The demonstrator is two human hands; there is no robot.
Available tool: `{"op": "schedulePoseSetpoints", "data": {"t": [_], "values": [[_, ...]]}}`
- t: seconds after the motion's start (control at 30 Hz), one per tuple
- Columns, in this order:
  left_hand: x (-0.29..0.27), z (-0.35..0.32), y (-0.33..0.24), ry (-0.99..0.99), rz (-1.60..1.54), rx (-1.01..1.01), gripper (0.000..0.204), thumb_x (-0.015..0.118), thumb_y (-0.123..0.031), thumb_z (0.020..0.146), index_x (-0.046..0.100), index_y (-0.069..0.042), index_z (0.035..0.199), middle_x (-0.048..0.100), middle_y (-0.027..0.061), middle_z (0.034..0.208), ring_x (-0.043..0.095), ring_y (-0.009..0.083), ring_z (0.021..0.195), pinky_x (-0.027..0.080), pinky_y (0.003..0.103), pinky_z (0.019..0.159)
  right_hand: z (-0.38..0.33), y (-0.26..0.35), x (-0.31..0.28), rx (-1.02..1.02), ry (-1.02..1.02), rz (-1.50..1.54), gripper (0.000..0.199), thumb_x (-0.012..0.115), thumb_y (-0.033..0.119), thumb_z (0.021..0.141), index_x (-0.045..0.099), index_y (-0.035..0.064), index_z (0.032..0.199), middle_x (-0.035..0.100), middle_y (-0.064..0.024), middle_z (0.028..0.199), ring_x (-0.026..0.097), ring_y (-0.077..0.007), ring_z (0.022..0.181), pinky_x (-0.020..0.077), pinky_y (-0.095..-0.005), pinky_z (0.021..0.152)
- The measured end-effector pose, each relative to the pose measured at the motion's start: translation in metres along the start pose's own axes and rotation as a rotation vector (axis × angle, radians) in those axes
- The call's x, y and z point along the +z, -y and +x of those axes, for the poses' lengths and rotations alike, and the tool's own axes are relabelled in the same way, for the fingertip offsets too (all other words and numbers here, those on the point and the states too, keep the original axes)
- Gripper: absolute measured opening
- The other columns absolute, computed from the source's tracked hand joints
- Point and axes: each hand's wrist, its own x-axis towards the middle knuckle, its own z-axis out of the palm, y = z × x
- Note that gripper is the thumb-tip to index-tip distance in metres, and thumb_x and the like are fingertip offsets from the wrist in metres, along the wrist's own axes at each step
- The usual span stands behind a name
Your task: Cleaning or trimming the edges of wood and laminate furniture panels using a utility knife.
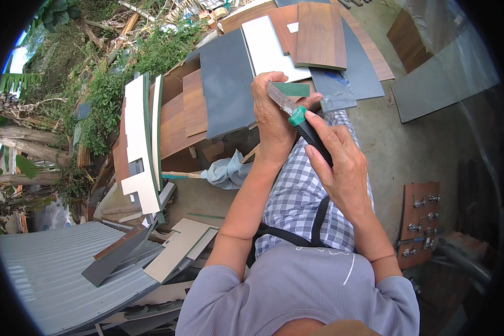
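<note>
In front of my lap, my right hand (340, 159) grips a utility knife by its black handle with a green collar. The knife's broad, worn metal blade (280, 97) points up and left, over the palm side of my left hand (275, 126). Between the curled fingers and thumb of my left hand is a small green piece of board (292, 89). The blade crosses in front of it, and whether the two touch I cannot tell.
Ahead lie overlapping panels: a dark grey board (226, 84), a white board (266, 47) and a brown wood-grain board (321, 36). White cut strips (137, 131) stand at left, above a corrugated metal sheet (56, 269). A brown panel with metal fittings (420, 224) lies right.
</note>
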Motion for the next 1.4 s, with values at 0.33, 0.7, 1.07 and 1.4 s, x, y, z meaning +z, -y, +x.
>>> {"op": "schedulePoseSetpoints", "data": {"t": [0.33,0.7,1.07,1.4], "values": [[0.003,0.001,0.003,-0.032,0.068,0.141,0.060,0.085,-0.009,0.062,0.043,-0.004,0.106,0.047,0.0067,0.092,0.053,0.0157,0.078,0.049,0.028,0.062,0.000,-0.003,0.001,0.011,-0.014,-0.023,0.054,0.070,0.014,0.076,0.055,0.0209,0.127,0.054,-0.0057,0.082,0.056,-0.0183,0.064,0.0476,-0.0324,0.054],[0.006,0.005,-0.006,-0.070,0.145,0.012,0.056,0.086,-0.018,0.062,0.046,-0.006,0.099,0.052,0.0094,0.093,0.055,0.0219,0.084,0.044,0.034,0.074,-0.001,-0.014,-0.009,0.115,-0.087,-0.054,0.050,0.068,0.013,0.079,0.056,0.0210,0.127,0.054,-0.0057,0.080,0.056,-0.0177,0.065,0.0473,-0.0334,0.058],[-0.032,0.010,0.019,-0.252,-0.424,-0.209,0.057,0.081,-0.028,0.069,0.042,-0.007,0.104,0.049,0.0053,0.102,0.053,0.0148,0.093,0.045,0.031,0.086,0.000,-0.052,-0.014,0.486,-0.004,0.494,0.047,0.051,0.029,0.094,0.044,0.0087,0.135,0.060,-0.0064,0.101,0.055,-0.0132,0.083,0.0459,-0.0279,0.075],[-0.032,-0.010,0.035,-0.323,-0.428,-0.035,0.053,0.057,-0.052,0.084,0.039,-0.006,0.102,0.047,0.0076,0.100,0.055,0.0203,0.093,0.040,0.042,0.096,0.004,-0.006,0.033,0.276,0.324,0.729,0.049,0.049,0.029,0.094,0.041,0.0058,0.136,0.049,-0.0182,0.131,0.046,-0.0301,0.123,0.0356,-0.0373,0.102]]}}
